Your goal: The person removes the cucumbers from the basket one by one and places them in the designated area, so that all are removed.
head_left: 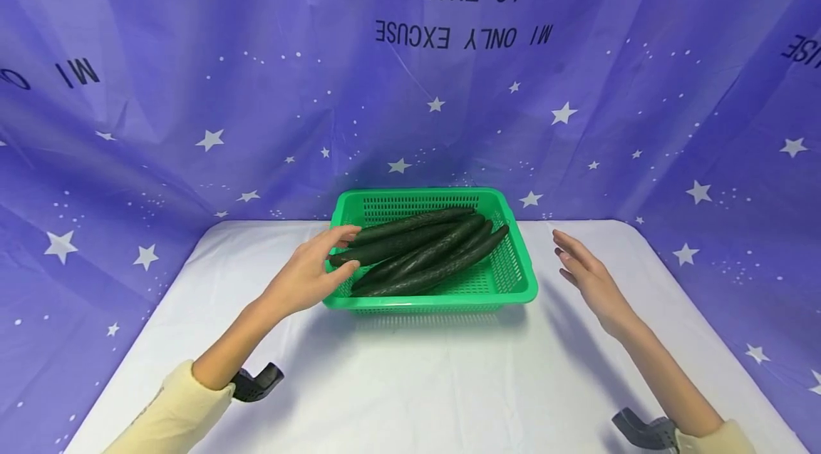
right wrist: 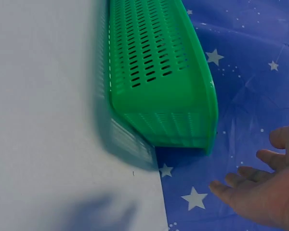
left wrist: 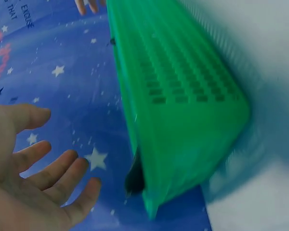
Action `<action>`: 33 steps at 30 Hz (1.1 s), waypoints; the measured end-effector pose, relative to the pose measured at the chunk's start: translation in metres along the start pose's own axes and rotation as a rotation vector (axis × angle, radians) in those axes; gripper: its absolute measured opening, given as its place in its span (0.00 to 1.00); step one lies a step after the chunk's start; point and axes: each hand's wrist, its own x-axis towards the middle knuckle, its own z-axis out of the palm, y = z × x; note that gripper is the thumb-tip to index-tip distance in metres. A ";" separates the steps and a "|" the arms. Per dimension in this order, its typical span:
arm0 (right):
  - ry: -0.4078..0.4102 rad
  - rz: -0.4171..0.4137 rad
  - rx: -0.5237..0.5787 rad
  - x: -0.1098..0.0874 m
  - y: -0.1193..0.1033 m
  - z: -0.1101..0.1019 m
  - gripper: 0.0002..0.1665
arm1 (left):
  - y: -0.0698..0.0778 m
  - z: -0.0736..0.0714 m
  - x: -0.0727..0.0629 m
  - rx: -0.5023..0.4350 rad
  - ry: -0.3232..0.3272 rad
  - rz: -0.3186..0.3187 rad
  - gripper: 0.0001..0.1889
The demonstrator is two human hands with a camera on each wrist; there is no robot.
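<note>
Several long dark green cucumbers (head_left: 423, 254) lie slantwise in a green plastic basket (head_left: 436, 301) with slotted walls. At the basket's left end is my left hand (head_left: 310, 272), thumb and fingers apart and nothing gripped; in the left wrist view this hand (left wrist: 43, 178) is beside the basket wall, with a gap between them. One dark cucumber tip (left wrist: 135, 178) pokes past the rim there. My right hand (head_left: 596, 290) hovers to the right of the basket, fingers loosely extended and holding nothing. The right wrist view shows that hand (right wrist: 260, 187) apart from the basket (right wrist: 159, 96).
The basket stands near the back of a table with a white cloth (head_left: 436, 390). Behind and at both sides hangs a purple curtain (head_left: 410, 133) with stars and lettering. A black curved piece (head_left: 256, 383) is at the left wrist, a similar one (head_left: 644, 431) at the right.
</note>
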 end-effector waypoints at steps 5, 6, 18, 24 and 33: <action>-0.018 0.037 0.057 0.005 0.004 0.007 0.33 | 0.003 0.022 0.013 -0.084 -0.057 0.013 0.27; -0.020 0.042 0.065 0.005 0.005 0.008 0.33 | 0.004 0.026 0.016 -0.096 -0.069 0.012 0.27; -0.041 0.094 0.156 0.019 0.014 0.024 0.33 | 0.011 0.070 0.042 -0.177 -0.194 0.030 0.27; -0.051 0.103 0.164 0.024 0.019 0.031 0.33 | 0.013 0.084 0.050 -0.197 -0.234 0.019 0.27; -0.053 0.114 0.144 0.033 0.031 0.039 0.33 | 0.012 0.100 0.064 -0.178 -0.252 -0.018 0.27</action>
